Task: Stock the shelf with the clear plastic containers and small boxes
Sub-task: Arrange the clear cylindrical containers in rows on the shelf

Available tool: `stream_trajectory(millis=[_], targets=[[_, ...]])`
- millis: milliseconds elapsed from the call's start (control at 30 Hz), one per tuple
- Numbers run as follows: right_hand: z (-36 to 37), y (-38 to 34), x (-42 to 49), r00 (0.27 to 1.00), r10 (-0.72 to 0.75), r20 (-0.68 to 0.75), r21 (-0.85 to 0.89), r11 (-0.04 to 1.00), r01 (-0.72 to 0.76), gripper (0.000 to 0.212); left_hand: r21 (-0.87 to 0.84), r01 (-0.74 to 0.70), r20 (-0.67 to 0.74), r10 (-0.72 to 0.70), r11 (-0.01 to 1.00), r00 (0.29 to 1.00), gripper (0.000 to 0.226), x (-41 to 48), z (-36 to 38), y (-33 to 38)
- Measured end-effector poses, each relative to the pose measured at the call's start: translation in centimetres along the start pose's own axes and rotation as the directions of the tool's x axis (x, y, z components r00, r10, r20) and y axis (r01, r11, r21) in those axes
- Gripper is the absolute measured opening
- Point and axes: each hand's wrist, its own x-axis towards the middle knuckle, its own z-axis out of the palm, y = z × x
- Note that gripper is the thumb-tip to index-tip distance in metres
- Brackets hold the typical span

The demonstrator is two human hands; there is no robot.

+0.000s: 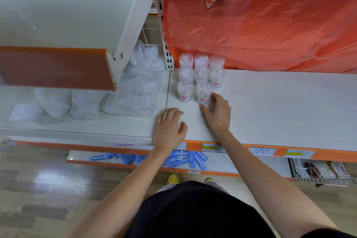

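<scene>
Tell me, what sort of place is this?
Most likely a shop aisle. The white shelf has an orange front edge with price labels, identical clear plastic containers stand in neat rows, the right hand gripping a front one, and blue packets lie on the shelf below.

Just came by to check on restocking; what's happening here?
A person is stocking the white shelf with clear plastic containers. Eight stand upright in rows of three, three and two. The right hand curls around the front right container, which stands on the shelf. The left hand rests on the shelf nearby, holding nothing. Loose clear packs lie heaped in the bay to the left.
</scene>
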Motion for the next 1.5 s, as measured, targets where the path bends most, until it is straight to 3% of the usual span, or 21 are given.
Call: stream_trajectory(millis=[733, 967, 1200, 1333, 1500], targets=[[0.8, 0.0, 0.4, 1.000, -0.023, -0.008, -0.224, 0.974, 0.021, 0.049, 0.009, -0.026, 0.007, 0.025, 1.000, 1.000, 0.038, 0.0, -0.3, 0.0], [0.6, -0.4, -0.2, 1.000, 0.021, 0.003, -0.181, 0.983, -0.020, 0.055, 0.019, -0.047, 0.058, 0.046, 0.999, 0.997, 0.040, 0.1, -0.7, -0.1], [-0.1, -1.2, -2.9, 0.989, 0.137, -0.058, 0.019, 0.990, -0.136, 0.053, -0.052, -0.060, 0.121, 0.065, 0.997, 0.990, 0.048, 0.1, -1.2, -0.5], [-0.1, -1.7, -5.3, 0.991, 0.098, -0.089, -0.003, 0.995, -0.099, 0.046, -0.100, -0.108, 0.272, 0.132, 0.989, 0.953, 0.050, -0.1, -1.9, -1.6], [-0.2, -2.9, -7.8, 0.998, 0.004, -0.064, -0.056, 0.998, -0.008, 0.043, -0.105, -0.143, 0.282, 0.168, 0.984, 0.945, 0.056, -1.7, -3.7, -2.5]])
